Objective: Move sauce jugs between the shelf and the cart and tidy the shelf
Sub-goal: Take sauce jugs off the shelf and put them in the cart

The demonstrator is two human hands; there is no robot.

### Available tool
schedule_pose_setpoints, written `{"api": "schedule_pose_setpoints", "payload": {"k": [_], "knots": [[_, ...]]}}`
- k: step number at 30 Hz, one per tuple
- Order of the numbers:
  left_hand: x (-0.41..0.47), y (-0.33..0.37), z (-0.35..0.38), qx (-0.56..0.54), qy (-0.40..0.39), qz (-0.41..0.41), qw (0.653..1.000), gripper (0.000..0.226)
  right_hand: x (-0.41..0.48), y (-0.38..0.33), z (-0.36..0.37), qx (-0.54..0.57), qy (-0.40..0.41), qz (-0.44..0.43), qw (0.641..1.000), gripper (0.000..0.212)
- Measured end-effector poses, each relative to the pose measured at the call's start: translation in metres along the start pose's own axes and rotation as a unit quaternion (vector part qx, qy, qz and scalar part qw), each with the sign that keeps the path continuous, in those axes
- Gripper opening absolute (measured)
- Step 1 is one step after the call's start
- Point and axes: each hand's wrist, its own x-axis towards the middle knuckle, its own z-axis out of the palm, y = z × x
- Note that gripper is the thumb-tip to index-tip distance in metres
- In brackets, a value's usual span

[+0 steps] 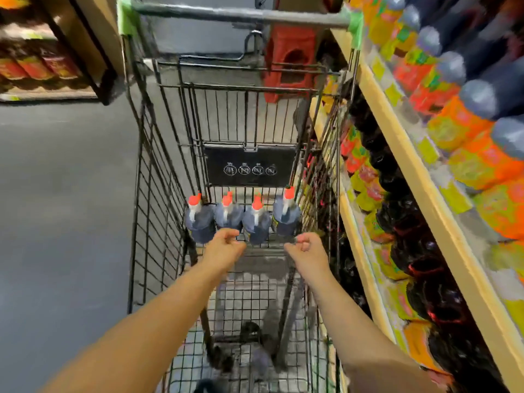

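Several dark sauce jugs (256,222) with red caps stand upright in a row across the wire cart (136,194), against its black seat flap (249,165). Both my bare forearms reach into the basket. My left hand (225,245) hovers just short of the two left jugs, fingers curled, holding nothing. My right hand (304,246) hovers in front of the rightmost jug (287,215), also curled and holding nothing. Neither hand touches a jug. Along the right runs the wooden shelf (425,194), packed with orange-labelled dark jugs (467,165).
The cart's grey handle bar (241,14) lies at the top of the view, with a red plastic stool (289,61) beyond it. Another stocked shelf (42,66) stands at the upper left. Grey floor (62,194) lies left of the cart.
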Motion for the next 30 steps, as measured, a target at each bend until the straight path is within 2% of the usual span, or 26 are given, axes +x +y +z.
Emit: {"api": "schedule_pose_setpoints", "payload": {"k": [6, 9, 13, 15, 17, 20, 23, 25, 27, 30], "knots": [[0.09, -0.01, 0.048, 0.044, -0.015, -0.031, 0.998, 0.055, 0.072, 0.016, 0.02, 0.005, 0.02, 0.034, 0.999, 0.037], [0.122, -0.016, 0.07, 0.069, -0.004, -0.032, 0.997, 0.044, 0.101, 0.028, 0.03, 0.026, 0.042, 0.058, 0.997, 0.041], [0.15, -0.029, 0.084, 0.118, 0.011, -0.048, 0.992, 0.039, 0.132, 0.035, 0.039, 0.027, 0.046, 0.052, 0.997, 0.027], [0.153, -0.026, 0.085, 0.133, 0.016, -0.042, 0.99, 0.039, 0.149, 0.033, 0.045, 0.019, 0.035, 0.053, 0.998, 0.016], [0.154, -0.022, 0.082, 0.122, 0.018, -0.043, 0.991, 0.039, 0.165, 0.032, 0.053, 0.003, 0.017, 0.065, 0.998, 0.014], [0.154, -0.027, 0.071, 0.094, 0.002, -0.069, 0.993, 0.037, 0.176, 0.032, 0.057, -0.013, -0.006, 0.122, 0.992, 0.027], [0.145, -0.036, 0.055, 0.101, -0.011, -0.074, 0.992, 0.029, 0.171, 0.035, 0.051, -0.044, 0.015, 0.132, 0.99, 0.012], [0.131, -0.034, 0.044, 0.117, -0.003, -0.057, 0.992, 0.029, 0.157, 0.036, 0.05, -0.054, 0.002, 0.118, 0.991, 0.026], [0.112, -0.025, 0.028, 0.134, 0.011, -0.046, 0.99, 0.034, 0.139, 0.031, 0.05, -0.049, -0.004, 0.116, 0.992, 0.026], [0.084, -0.021, 0.002, 0.188, 0.006, -0.04, 0.981, 0.029, 0.108, 0.022, 0.048, -0.034, -0.01, 0.101, 0.994, 0.031]]}}
